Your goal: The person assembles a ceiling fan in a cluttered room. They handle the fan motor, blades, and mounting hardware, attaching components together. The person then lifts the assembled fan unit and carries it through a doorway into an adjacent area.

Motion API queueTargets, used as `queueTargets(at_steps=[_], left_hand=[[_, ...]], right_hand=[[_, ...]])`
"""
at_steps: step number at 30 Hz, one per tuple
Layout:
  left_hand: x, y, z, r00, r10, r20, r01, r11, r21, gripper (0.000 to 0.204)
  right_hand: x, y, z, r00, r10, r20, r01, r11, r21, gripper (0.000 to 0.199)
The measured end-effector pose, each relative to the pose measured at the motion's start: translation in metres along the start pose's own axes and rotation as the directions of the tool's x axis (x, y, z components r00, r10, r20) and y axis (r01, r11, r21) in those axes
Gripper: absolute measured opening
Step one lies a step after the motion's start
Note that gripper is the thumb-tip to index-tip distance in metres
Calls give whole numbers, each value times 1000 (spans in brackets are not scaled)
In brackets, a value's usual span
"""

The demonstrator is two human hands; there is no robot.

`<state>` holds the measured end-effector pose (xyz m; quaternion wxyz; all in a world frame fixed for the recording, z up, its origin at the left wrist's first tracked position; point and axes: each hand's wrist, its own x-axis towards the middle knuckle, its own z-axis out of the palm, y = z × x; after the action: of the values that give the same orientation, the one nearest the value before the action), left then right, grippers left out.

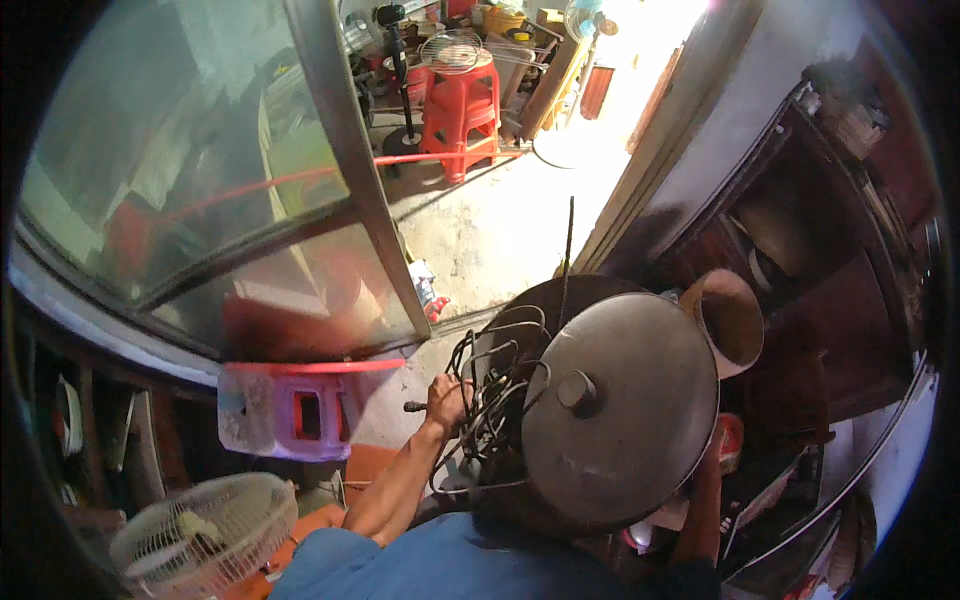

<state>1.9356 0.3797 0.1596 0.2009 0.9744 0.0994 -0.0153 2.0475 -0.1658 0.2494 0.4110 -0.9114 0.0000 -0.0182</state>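
My left hand (448, 402) is closed around a loose coil of black cable (495, 395), and a short dark end pokes out to the left of the fist. Right of the coil is a broad, dark grey round lid (625, 440) with a round knob (575, 390) off its middle. Behind and below the lid shows a larger dark round pan (530, 300), partly covered by the cable. My right forearm (703, 500) reaches up along the lid's right edge; the hand is hidden behind the lid, so its grip does not show.
A glass-paned door (380, 220) stands ajar at left, beside a bright doorway. Beyond it is a red stool (460, 110). Near my left arm are a purple-and-white stool (300, 410) and a fan cage (205, 540). A tan cylinder (730, 320) and dark cabinet (840, 290) stand at right.
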Motion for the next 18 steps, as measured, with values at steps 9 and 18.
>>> queueTargets(at_steps=[9,18], left_hand=[[193,-54,-35,913,-403,61,401,862,-309,38],[412,-94,-106,814,-580,38,530,713,-459,29]], right_hand=[[213,-78,92,995,103,-16,-96,961,259,28],[464,-178,212,983,184,-13,-185,983,-13,37]])
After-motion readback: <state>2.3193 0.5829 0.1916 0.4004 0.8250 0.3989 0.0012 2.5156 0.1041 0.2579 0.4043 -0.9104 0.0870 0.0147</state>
